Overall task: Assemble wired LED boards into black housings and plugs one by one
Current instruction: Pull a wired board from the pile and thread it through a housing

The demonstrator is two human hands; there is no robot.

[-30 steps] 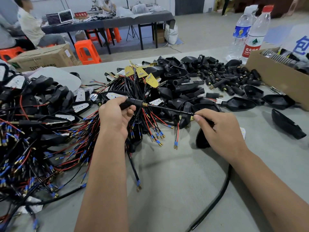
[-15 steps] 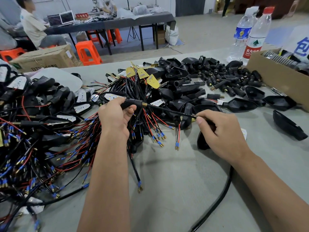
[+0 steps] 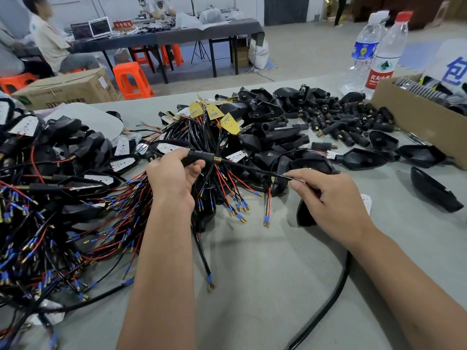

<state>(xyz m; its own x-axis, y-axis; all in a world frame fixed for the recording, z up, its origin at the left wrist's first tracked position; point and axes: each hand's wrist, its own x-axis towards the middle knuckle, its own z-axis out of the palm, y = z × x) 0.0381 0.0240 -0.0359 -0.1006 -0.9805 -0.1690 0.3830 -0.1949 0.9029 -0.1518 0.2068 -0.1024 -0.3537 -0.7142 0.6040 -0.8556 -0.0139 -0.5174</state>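
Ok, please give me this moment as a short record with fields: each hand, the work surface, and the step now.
left hand: grips black plug with brass threaded end
right hand: pinches black wire coming out of the plug
under right hand: black housing on grey table
far right: cardboard box
step: wire is through plug

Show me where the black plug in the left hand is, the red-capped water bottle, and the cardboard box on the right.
black plug (image 3: 202, 157), head view, on its ribbed body.
red-capped water bottle (image 3: 385, 56), head view, on its clear middle.
cardboard box (image 3: 417, 117), head view, on its front wall.
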